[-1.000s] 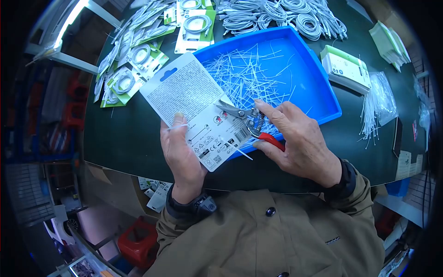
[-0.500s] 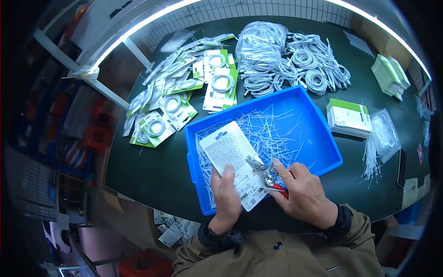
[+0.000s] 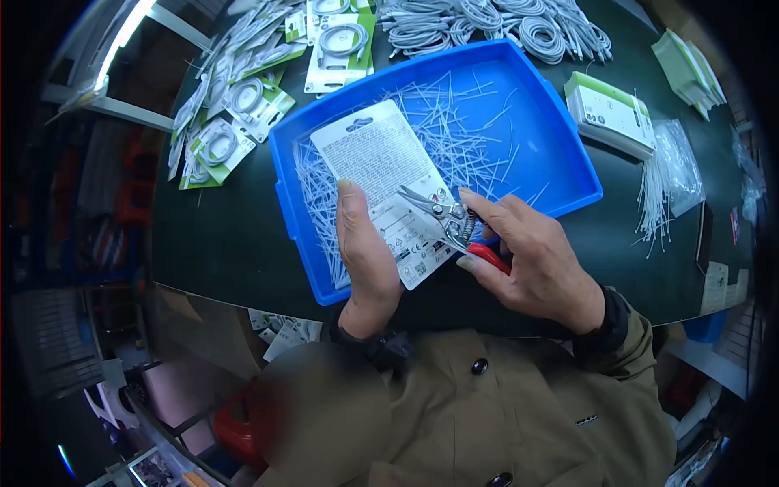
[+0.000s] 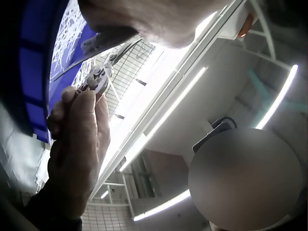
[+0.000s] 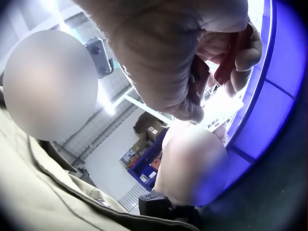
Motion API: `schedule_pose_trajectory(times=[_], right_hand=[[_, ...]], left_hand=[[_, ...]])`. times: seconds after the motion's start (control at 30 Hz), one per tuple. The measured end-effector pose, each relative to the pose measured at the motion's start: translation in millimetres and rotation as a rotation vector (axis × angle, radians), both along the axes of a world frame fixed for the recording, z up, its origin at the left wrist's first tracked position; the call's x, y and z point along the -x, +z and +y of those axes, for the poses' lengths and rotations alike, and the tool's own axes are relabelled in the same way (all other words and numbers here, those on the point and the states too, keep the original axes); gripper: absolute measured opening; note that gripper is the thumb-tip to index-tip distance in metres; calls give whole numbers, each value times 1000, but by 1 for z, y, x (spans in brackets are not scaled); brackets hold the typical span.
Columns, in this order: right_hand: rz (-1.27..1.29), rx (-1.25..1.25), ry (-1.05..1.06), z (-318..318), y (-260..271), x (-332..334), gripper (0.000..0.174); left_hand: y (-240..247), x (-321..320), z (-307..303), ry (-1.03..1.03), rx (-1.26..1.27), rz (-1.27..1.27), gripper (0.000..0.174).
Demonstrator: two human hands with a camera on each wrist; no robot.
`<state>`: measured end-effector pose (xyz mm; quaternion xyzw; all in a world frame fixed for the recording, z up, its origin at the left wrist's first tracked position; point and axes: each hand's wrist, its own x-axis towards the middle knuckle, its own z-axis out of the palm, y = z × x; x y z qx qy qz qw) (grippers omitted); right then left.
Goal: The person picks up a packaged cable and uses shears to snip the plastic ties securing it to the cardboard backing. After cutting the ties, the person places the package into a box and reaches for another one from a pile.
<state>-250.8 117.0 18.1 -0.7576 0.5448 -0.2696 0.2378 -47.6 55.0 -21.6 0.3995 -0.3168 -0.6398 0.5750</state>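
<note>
My left hand (image 3: 367, 252) holds a white printed packaging card (image 3: 375, 154) near its lower left edge, thumb upright along that edge and the other fingers hidden behind. The card's back faces up, with a hang hole at the top. In my right hand (image 3: 535, 256) is a pair of pruning shears (image 3: 442, 207), gripped by the red handles (image 5: 234, 57). Their metal blades overlap the card's right half in the head view. In the left wrist view, the shears (image 4: 98, 79) stick out past the right fingertips. Beneath the card sits a blue tray (image 3: 540, 142) scattered with white plastic strips (image 3: 454, 146).
Carded cables (image 3: 243, 97) lie heaped at the left, with coiled grey cables (image 3: 540, 39) at the back. Right of the tray are a stack of cards (image 3: 608, 118), a bundle of white ties (image 3: 652, 203) and a clear plastic bag (image 3: 680, 166).
The card and left hand have shifted right, lower over the tray. A white strip seen by the left thumb and at the card's lower edge is out of sight. The head view tilted up, then back.
</note>
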Motion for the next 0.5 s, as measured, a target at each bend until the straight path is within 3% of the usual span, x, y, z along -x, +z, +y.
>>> schedule_pose_trajectory(times=[0.5], right_hand=[[-8, 36, 48, -1, 1, -4, 64]], left_hand=[[5, 5, 5, -35, 87, -144, 57]])
